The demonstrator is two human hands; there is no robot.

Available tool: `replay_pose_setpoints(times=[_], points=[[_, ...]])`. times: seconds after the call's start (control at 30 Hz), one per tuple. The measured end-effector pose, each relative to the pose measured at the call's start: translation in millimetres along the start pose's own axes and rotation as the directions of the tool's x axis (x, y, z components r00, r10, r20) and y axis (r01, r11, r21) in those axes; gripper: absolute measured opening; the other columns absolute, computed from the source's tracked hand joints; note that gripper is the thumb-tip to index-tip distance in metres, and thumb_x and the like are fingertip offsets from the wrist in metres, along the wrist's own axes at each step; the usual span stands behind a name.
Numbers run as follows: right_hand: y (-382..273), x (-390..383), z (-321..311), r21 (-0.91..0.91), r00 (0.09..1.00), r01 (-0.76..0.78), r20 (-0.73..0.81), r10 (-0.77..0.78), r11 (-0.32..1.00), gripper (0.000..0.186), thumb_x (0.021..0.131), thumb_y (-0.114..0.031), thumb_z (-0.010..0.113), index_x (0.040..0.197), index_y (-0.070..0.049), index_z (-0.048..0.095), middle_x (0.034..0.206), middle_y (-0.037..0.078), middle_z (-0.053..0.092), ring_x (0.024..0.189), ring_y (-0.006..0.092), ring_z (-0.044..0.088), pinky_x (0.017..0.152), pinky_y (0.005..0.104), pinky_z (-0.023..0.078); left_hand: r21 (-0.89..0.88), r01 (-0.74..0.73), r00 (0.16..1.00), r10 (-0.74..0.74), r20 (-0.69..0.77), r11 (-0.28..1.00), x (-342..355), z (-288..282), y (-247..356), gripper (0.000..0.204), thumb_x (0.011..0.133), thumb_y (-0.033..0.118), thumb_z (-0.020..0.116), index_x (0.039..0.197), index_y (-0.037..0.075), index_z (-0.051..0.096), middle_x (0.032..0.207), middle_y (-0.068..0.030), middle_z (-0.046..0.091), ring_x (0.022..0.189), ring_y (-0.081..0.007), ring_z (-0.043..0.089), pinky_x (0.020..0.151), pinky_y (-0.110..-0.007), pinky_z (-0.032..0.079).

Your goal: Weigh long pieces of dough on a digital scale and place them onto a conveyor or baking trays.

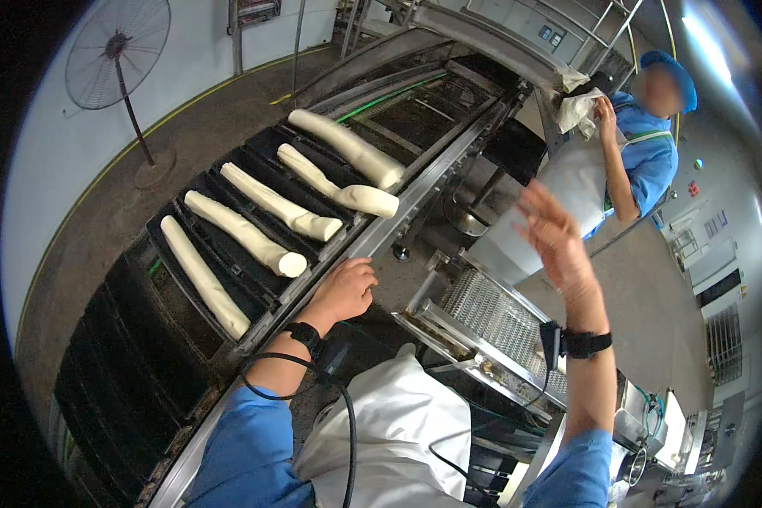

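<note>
Several long, peeled white roots (264, 201) lie crosswise in the black compartments of a conveyor (241, 284). At the conveyor's metal side rail (415, 190) is my left hand (345, 289), its fingers loosely bent and nothing visible in them. The nearest root ends, one with a flat round cut face (292, 265), are just beyond that hand, apart from it. My right hand (552, 229) is raised in the air above a perforated metal chute (491, 309), fingers spread and slightly blurred, holding nothing. Both wrists wear black straps; a cable loops by my left forearm.
Across at the right, a person (648, 161) in blue with a white apron holds a pale cloth (580, 110). A black-topped stool (508, 157) stands between us. Beyond the conveyor, a pedestal fan (118, 51) is near the wall. A metal frame (483, 38) spans the conveyor's far end.
</note>
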State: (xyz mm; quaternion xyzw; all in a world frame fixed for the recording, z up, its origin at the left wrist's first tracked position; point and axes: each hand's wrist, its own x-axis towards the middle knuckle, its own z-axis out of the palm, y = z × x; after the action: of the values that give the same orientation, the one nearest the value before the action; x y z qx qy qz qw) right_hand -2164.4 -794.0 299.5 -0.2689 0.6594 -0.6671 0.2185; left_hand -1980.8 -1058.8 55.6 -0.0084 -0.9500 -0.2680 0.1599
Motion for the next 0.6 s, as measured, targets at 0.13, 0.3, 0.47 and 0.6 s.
replay_pose_setpoints(times=[0.13, 0.3, 0.47, 0.6], points=[[139, -29, -138, -0.411, 0.975, -0.196, -0.180, 0.131, 0.891, 0.061, 0.077, 0.005, 0.069, 0.134, 0.007, 0.048, 0.132, 0.016, 0.057, 0.128, 0.0260, 0.049, 0.103, 0.0384, 0.043, -0.070, -0.009, 0.999, 0.006, -0.039, 0.998, 13, -1, 19, 0.021, 0.079, 0.008, 0.063, 0.097, 0.004, 0.071, 0.115, -0.0119, 0.065, 0.122, -0.0277, 0.054, 0.104, -0.039, 0.043], [222, -98, -211, -0.904, 0.897, -0.389, -0.328, 0.297, 0.177, 0.046, 0.073, -0.010, 0.074, 0.114, 0.001, 0.057, 0.120, 0.017, 0.061, 0.115, 0.0315, 0.058, 0.093, 0.0431, 0.047, -0.440, 0.068, 0.887, -0.257, -0.385, 0.895, -10, -67, 27, 0.022, 0.080, -0.006, 0.063, 0.099, 0.004, 0.070, 0.112, -0.0121, 0.066, 0.107, -0.0235, 0.062, 0.096, -0.036, 0.048], [234, -106, -218, -0.905, 0.912, -0.358, -0.391, 0.122, -0.230, 0.042, 0.068, -0.020, 0.076, 0.107, -0.013, 0.063, 0.120, 0.011, 0.058, 0.120, 0.0302, 0.052, 0.092, 0.0499, 0.045, -0.233, 0.528, 0.595, -0.552, -0.584, 0.817, -37, -111, -14, 0.037, 0.077, 0.002, 0.069, 0.114, 0.004, 0.063, 0.125, -0.0145, 0.058, 0.116, -0.0253, 0.056, 0.098, -0.033, 0.044], [224, -88, -222, -0.902, 0.888, -0.377, -0.417, 0.195, -0.212, 0.059, 0.057, -0.028, 0.087, 0.108, -0.011, 0.063, 0.115, 0.015, 0.060, 0.113, 0.0325, 0.057, 0.089, 0.0482, 0.049, -0.923, 0.347, 0.322, -0.946, -0.048, 0.165, -5, -125, 24, 0.054, 0.079, 0.005, 0.064, 0.131, 0.003, 0.050, 0.122, -0.0119, 0.055, 0.111, -0.0214, 0.054, 0.091, -0.029, 0.045]])
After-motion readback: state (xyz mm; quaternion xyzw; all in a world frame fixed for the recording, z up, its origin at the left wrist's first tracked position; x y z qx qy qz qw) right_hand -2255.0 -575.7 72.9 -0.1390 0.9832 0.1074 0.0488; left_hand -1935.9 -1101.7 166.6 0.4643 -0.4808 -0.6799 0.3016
